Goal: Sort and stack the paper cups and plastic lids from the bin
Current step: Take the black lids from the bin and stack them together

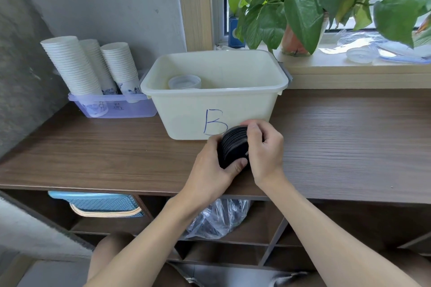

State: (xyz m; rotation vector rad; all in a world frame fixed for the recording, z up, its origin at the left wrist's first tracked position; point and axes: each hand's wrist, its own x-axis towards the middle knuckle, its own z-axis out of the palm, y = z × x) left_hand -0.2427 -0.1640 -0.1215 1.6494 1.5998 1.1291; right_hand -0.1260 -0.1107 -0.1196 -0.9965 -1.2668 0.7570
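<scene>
A stack of black plastic lids [233, 147] lies on its side between both hands, just in front of the cream bin [233, 81] marked "B". My left hand [210, 170] grips the stack from the left, thumb across its lower edge. My right hand [263, 149] grips it from the right, fingers curled over the top. Inside the bin a clear plastic lid or cup [184, 82] lies at the back left. Three tall stacks of white paper cups [77, 65] stand in a clear lilac tray [116, 107] left of the bin.
The brown wooden counter [349, 135] runs left to right, its front edge under my wrists. A potted green plant [303, 7] and clear plastic items [359, 53] sit on the window sill behind. Below the counter are shelves with a blue basket [100, 202] and a plastic bag [217, 219].
</scene>
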